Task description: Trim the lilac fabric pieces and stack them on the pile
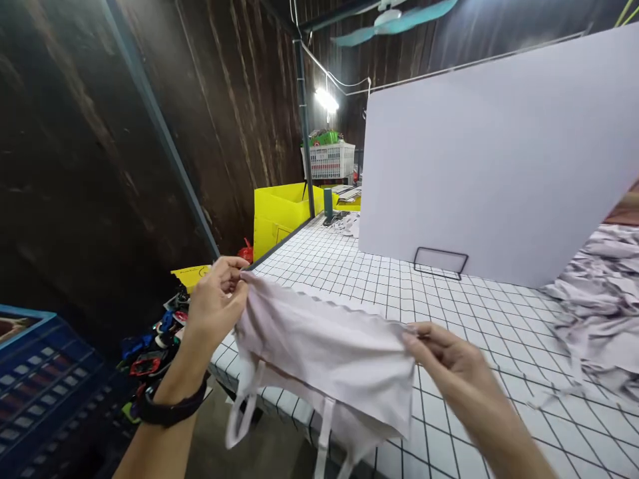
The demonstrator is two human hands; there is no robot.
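I hold a pale lilac garment with thin straps stretched between both hands above the near left corner of a white gridded table. My left hand pinches its upper left edge, a black band on that wrist. My right hand pinches its upper right edge. The straps dangle below the table edge.
A heap of similar pale fabric lies at the table's right. A large white board stands upright across the table. Yellow bins and a white basket sit behind. A blue crate and colourful clutter lie at floor left.
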